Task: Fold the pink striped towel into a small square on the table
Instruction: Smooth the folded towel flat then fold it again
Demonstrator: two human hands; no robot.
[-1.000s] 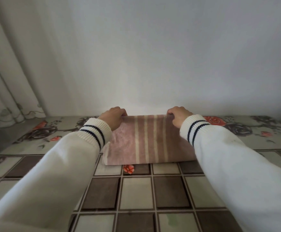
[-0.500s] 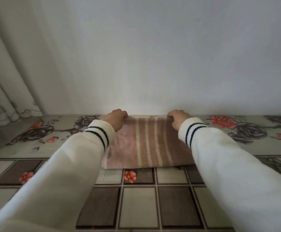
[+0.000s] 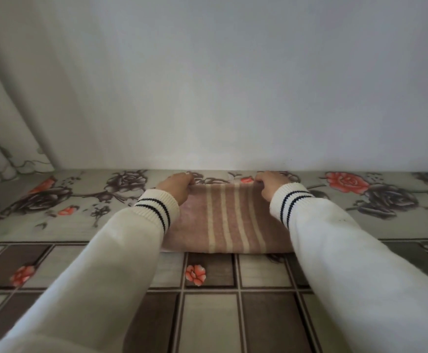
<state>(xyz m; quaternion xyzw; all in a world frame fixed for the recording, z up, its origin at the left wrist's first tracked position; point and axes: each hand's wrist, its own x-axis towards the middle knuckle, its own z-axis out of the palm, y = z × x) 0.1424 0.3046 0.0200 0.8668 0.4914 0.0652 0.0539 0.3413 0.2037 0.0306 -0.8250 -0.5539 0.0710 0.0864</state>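
Towel (image 3: 229, 222) folded flat on tabletop (image 3: 75, 220) near wall, far corners pinched by curled fingers of left hand (image 3: 176, 187) and right hand (image 3: 268, 186), likely to skew if pulled unevenly.

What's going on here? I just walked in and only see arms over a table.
A person is folding a pink striped towel on the table. The left hand and right hand each grip a far corner of the towel, near the wall. The towel lies flat, already folded into a rectangle, not yet a small square.
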